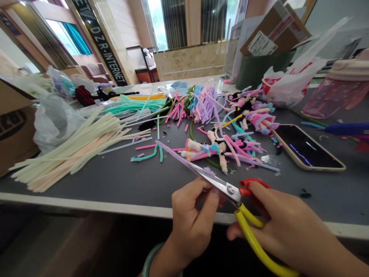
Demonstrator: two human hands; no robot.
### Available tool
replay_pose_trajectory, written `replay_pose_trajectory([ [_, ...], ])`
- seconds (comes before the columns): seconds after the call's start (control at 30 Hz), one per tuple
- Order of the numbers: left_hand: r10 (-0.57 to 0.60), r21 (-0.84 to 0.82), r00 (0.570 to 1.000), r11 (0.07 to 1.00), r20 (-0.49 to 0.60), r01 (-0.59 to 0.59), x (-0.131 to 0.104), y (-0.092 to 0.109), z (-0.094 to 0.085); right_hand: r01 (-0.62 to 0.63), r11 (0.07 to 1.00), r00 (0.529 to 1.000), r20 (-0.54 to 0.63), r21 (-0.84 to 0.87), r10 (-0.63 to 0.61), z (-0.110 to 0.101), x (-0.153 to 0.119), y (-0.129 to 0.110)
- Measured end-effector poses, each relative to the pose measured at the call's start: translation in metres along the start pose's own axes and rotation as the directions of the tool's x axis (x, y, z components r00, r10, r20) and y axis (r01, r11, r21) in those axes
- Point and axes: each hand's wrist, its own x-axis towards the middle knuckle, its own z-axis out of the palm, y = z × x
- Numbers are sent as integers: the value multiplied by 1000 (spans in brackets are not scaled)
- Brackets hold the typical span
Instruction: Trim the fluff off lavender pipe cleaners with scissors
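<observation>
My right hand [281,219] is closed round the scissors [223,184], which have one red and one yellow handle. Their blades point up and to the left, just over my left hand [194,215]. The left finger and thumb pinch a lilac pipe cleaner [173,152] close to the blades; the pinched end is hidden by fingers and metal. Purple fuzz [209,171] shows along the upper blade. Beyond the blades, a small pipe-cleaner doll [204,148] lies on the dark grey tabletop [135,179] among pink and lilac pieces.
Cream pipe cleaners [72,150] lie at the left, by a clear plastic bag [56,121]. Coloured bundles [206,104] and more dolls [261,117] lie behind. A phone [308,148], a pink bottle [331,92] and a white bag [288,84] are at the right.
</observation>
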Motion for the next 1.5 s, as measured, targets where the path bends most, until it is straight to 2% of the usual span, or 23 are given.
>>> replay_pose_trajectory([
  [0.17, -39, -70, 999, 997, 5, 39, 3, 3, -2, -112, 986, 992, 69, 123, 104, -4, 5, -1],
  [0.33, -65, -105, 998, 992, -8, 64, 4, 3, -2, -110, 987, 993, 51, 119, 104, -7, 10, 2],
  [0.63, -126, -272, 991, 953, 50, 135, 5, 4, 0, -148, 977, 989, 50, 151, 142, -6, 7, 1],
  [0.8, -115, -387, 991, 913, 65, 131, 4, 0, 0, -150, 970, 987, 82, 189, 136, -5, 7, 0],
  [0.97, -126, -397, 992, 912, -31, 103, 5, -6, -1, -105, 986, 991, 94, 129, 93, -3, 4, -1],
  [1.23, -153, -338, 965, 938, -215, 73, 3, -10, -4, -50, 992, 994, 103, 120, 37, -4, 7, 0],
  [1.33, -157, -382, 965, 922, -209, 67, 4, -10, -6, -37, 992, 994, 103, 122, 24, -5, 8, 0],
  [1.5, -201, -474, 972, 872, -123, 121, 8, -7, -10, -26, 994, 995, 102, 106, 15, -6, 9, 1],
])
